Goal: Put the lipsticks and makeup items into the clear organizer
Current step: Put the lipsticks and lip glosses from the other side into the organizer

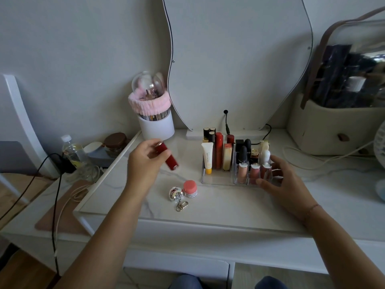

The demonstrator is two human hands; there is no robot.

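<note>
The clear organizer (218, 180) stands centre right of the frame on the marble surface (229, 207), well back from its front edge. Bare surface lies to its left, with a pink-lidded jar (190, 188) and a keyring charm (174, 193) below. Mid-frame, the left hand (143, 163) holds a tilted red lipstick (170, 159) in curled fingers. The right hand (286, 181) touches the organizer's lower right corner with spread fingers.

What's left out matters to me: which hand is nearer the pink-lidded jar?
Left. The left hand, holding a red lipstick, is just up-left of the pink-lidded jar; the right hand touches the clear organizer, farther off to the jar's right.
</note>
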